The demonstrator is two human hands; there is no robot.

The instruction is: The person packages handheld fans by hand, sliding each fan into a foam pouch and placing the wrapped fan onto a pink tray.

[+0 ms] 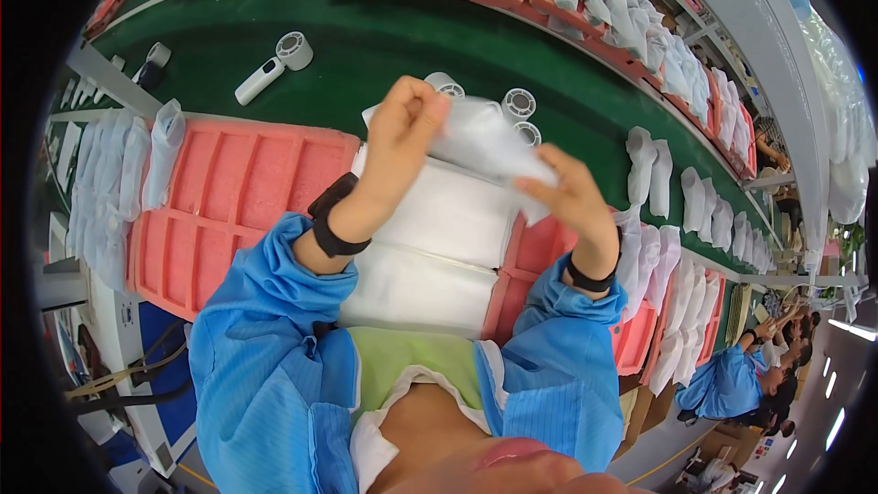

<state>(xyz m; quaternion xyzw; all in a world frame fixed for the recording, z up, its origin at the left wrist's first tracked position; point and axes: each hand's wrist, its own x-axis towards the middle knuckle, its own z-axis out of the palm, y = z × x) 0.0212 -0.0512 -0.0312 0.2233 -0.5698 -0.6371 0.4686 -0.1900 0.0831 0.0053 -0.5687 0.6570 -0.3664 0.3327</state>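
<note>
A translucent white bag is stretched between my hands, slightly blurred. My left hand pinches its upper left edge between thumb and fingers. At the bag's right end, my right hand grips it with thumb and fingertips. Right below lie two stacks of flat white bags, side by side. Just beyond the held bag, white handheld fans with round heads rest on the green belt, partly covered by the bag and my left hand. Another white handheld fan lies farther left.
A red compartment tray sits left of the bag stacks, with bagged items along its left side. More bagged items fill trays at the right. Filled red trays line the belt's far side. Co-workers in blue sit at far right.
</note>
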